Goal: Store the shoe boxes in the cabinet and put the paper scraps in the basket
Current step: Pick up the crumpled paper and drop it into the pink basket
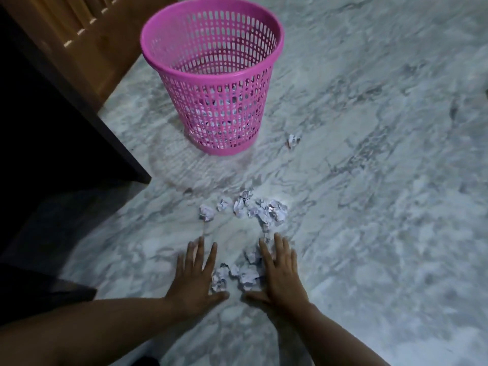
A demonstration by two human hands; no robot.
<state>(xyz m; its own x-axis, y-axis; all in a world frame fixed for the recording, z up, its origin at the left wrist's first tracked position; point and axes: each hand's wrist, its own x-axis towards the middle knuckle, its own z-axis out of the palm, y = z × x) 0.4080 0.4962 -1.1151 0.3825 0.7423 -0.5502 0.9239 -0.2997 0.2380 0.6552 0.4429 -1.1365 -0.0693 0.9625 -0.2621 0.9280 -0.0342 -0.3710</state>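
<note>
A pink slotted basket (212, 43) stands upright on the marble floor, with crumpled paper showing through its lower wall. My left hand (194, 276) and my right hand (280, 273) lie flat on the floor, fingers spread, on either side of a small heap of paper scraps (237, 277). The right hand touches the heap's right side, and the left thumb reaches under it. A second cluster of paper scraps (253, 210) lies farther ahead. One lone scrap (293, 140) sits just right of the basket's base. No shoe boxes are in view.
A dark cabinet side (52, 114) runs along the left, and a brown wooden door (87, 30) is behind it. Grey-white marble floor (383, 180) stretches to the right.
</note>
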